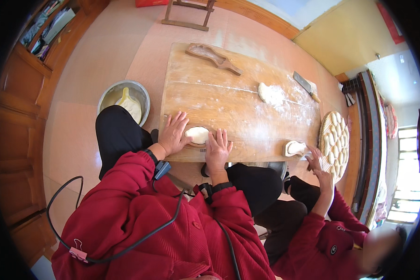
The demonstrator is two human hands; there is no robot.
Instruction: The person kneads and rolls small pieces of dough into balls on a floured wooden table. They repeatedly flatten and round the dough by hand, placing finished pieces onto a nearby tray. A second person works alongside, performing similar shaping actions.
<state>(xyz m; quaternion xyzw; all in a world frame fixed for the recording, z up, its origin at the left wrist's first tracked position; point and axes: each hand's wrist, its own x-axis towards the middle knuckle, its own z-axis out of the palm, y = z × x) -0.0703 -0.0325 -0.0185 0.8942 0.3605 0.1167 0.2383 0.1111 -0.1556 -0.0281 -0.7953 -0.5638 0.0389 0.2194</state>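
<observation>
Where the near edge of the wooden worktop (191, 102) meets my knees, an oval of white dough (197, 135) lies between my left hand (173, 134) and right hand (218, 149), fingers loosely spread, thumbs at its sides. Farther off lie a floury dough lump (267, 93), a cleaver (304, 85) and a carved wooden mould (212, 57). Left stands a metal basin (107, 96); right, a co-worker's hands (316, 159) are beside another dough piece (295, 148), near a round tray (322, 142) of shaped dough.
</observation>
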